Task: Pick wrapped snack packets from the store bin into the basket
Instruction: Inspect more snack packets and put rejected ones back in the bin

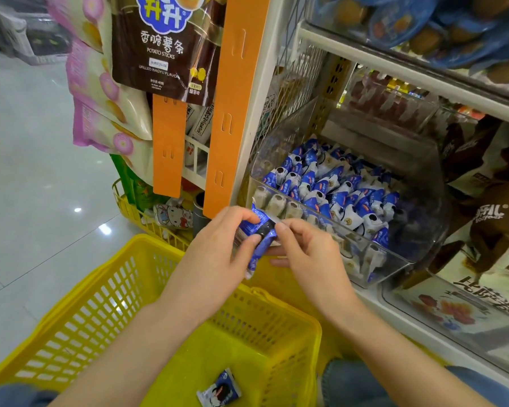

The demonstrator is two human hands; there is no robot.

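over yellow basket (106, 277), pale glossy floor (27, 171) behind, left hand (215, 248) and right hand (309, 254) pinch blue packet (262, 230).

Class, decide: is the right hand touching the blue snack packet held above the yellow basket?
Touching. The head view shows the right hand pinching the blue snack packet at its top edge while the left hand grips it.

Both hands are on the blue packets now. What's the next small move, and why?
Probably lower the blue packets and let go: the left hand and right hand pinch them above the yellow basket, where one packet already lies.
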